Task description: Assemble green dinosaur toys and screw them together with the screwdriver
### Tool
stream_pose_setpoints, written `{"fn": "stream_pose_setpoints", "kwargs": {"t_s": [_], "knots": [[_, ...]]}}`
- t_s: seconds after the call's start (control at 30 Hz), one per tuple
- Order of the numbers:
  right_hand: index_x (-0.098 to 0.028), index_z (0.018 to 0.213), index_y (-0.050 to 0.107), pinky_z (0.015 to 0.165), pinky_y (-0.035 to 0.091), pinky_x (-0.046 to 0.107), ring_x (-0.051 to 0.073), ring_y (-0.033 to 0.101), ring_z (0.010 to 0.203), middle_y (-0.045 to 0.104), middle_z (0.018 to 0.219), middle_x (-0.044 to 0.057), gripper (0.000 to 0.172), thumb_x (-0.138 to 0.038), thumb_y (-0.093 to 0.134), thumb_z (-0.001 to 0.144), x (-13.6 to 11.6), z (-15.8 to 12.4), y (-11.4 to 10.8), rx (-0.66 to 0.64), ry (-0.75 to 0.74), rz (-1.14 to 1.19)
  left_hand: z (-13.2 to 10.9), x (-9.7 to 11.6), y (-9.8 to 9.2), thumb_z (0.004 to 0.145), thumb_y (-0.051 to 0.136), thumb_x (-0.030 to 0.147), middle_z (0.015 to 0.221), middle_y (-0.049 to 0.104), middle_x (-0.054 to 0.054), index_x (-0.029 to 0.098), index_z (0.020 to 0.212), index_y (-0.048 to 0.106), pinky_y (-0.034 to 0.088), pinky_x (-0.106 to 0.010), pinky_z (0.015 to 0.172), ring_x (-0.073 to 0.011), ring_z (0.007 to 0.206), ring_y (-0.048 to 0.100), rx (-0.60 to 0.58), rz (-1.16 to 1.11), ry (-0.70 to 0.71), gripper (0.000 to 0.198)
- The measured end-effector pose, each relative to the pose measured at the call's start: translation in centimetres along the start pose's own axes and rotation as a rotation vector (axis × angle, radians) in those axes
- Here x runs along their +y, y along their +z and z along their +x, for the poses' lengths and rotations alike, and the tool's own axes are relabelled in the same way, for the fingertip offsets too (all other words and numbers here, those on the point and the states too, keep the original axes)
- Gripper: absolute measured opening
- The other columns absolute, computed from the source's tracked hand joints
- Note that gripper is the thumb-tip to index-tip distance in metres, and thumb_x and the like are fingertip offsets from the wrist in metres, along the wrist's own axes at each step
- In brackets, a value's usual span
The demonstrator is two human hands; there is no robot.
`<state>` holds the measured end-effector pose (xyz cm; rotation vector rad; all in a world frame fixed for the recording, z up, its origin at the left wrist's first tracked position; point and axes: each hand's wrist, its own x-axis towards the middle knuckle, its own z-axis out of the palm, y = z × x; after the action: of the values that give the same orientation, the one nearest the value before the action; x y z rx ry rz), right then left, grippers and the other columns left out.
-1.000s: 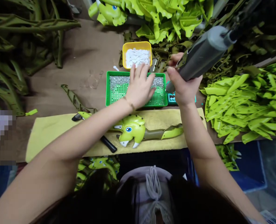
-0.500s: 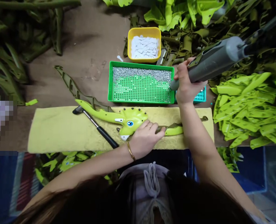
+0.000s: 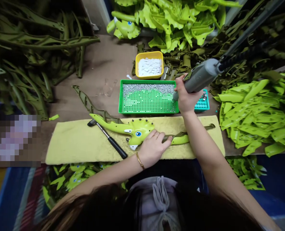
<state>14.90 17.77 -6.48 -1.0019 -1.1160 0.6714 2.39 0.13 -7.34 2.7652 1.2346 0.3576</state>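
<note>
A green toy dinosaur head (image 3: 138,130) with a long curved tail piece lies on a yellow mat (image 3: 77,144). My left hand (image 3: 154,146) lies on it just right of the head, fingers flat and pressing it down. My right hand (image 3: 184,96) is closed round a grey power screwdriver (image 3: 200,77) hanging from a cable, its tip at the right edge of a green tray of small screws (image 3: 148,104). A black-handled hammer (image 3: 108,139) rests on the mat to the left of the toy.
A yellow tub of white pieces (image 3: 150,65) stands behind the tray, a teal holder (image 3: 202,102) beside it. Heaps of bright green toy shells (image 3: 258,112) lie right and at the back, dark olive parts (image 3: 26,61) left. More toys fill a bin (image 3: 79,176) below.
My left hand left the screw tray and came down onto the toy dinosaur on the mat. The screwdriver in my right hand stayed by the tray's right edge.
</note>
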Motion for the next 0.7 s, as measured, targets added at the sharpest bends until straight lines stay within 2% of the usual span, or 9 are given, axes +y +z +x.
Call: {"fn": "stream_pose_setpoints", "kwargs": {"t_s": [0.07, 0.17, 0.27, 0.33, 0.5, 0.7], "knots": [[-0.023, 0.091, 0.057, 0.066, 0.057, 0.037, 0.012, 0.059, 0.058, 0.059, 0.078, -0.002, 0.033, -0.045, 0.073, 0.072, -0.6, 0.4, -0.1, 0.017, -0.06, 0.071, -0.2, -0.4, -0.1, 0.092, 0.049, 0.017, 0.091, 0.064, -0.008, 0.018, 0.122, 0.061, 0.049, -0.038, 0.086, -0.0204, 0.081, 0.06, 0.01, 0.017, 0.014, 0.032], [-0.024, 0.099, 0.057, 0.055, 0.055, 0.029, 0.007, 0.056, 0.053, 0.059, 0.083, -0.004, 0.032, -0.041, 0.071, 0.076, -3.3, 0.2, -1.5, 0.047, -0.187, 0.148, -0.4, -1.4, -0.4, 0.091, 0.051, 0.014, 0.089, 0.064, -0.008, 0.018, 0.122, 0.061, 0.05, -0.037, 0.084, -0.0206, 0.08, 0.059, 0.011, 0.05, -0.01, 0.033], [-0.029, 0.103, 0.061, 0.049, 0.05, 0.021, 0.004, 0.057, 0.052, 0.061, 0.085, -0.006, 0.026, -0.038, 0.068, 0.08, -6.5, -1.7, -3.9, 0.03, -0.257, 0.164, -0.2, -2.2, -0.5, 0.09, 0.055, 0.021, 0.098, 0.065, -0.012, 0.017, 0.122, 0.061, 0.049, -0.04, 0.086, -0.0243, 0.088, 0.06, 0.026, 0.069, -0.103, 0.032], [-0.031, 0.102, 0.065, 0.046, 0.048, 0.018, 0.003, 0.056, 0.049, 0.063, 0.081, -0.008, 0.022, -0.034, 0.069, 0.08, -7.8, -3.6, -5.6, -0.003, -0.227, 0.158, 0.1, -2.3, -0.2, 0.09, 0.058, 0.028, 0.106, 0.065, -0.015, 0.018, 0.121, 0.062, 0.048, -0.041, 0.087, -0.0265, 0.095, 0.06, 0.042, 0.062, -0.126, 0.033], [-0.028, 0.098, 0.065, 0.045, 0.049, 0.018, 0.004, 0.056, 0.049, 0.065, 0.077, -0.007, 0.023, -0.03, 0.073, 0.076, -7.5, -7.0, -8.7, 0.001, -0.201, 0.155, 0.5, -1.9, 1.2, 0.089, 0.057, 0.021, 0.106, 0.068, -0.011, 0.02, 0.117, 0.065, 0.047, -0.035, 0.073, -0.0234, 0.087, 0.062, 0.114, 0.072, -0.073, 0.029], [-0.028, 0.102, 0.063, 0.045, 0.05, 0.017, 0.003, 0.055, 0.05, 0.062, 0.079, -0.007, 0.025, -0.031, 0.07, 0.079, -6.4, -7.2, -9.5, -0.004, -0.251, 0.138, 0.4, -2.2, 1.4, 0.089, 0.057, 0.021, 0.108, 0.069, -0.012, 0.017, 0.115, 0.066, 0.046, -0.035, 0.073, -0.0235, 0.088, 0.062, 0.143, 0.066, -0.041, 0.028]]}}
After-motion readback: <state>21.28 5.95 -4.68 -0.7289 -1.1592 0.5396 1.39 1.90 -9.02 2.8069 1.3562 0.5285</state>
